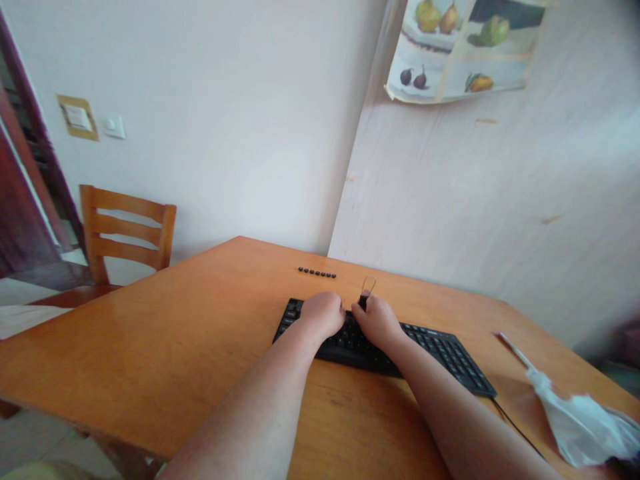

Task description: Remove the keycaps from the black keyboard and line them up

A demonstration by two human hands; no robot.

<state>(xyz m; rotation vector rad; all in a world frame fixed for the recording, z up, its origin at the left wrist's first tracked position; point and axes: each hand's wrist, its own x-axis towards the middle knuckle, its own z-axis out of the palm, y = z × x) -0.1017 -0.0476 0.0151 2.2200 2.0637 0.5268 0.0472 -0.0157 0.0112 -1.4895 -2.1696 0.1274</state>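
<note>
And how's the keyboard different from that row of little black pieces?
The keyboard is much bigger; each of the little black pieces is tiny. The keyboard is one body with a cable, while the pieces form a row beyond it. Both are dark and on the table.

There is room to pass over the surface (pixel 200 333) left of the keyboard (pixel 450 357), with black pieces (pixel 317 273) in the way beyond it, and the cable (pixel 518 427) and bag (pixel 583 427) obstructing the right.
</note>
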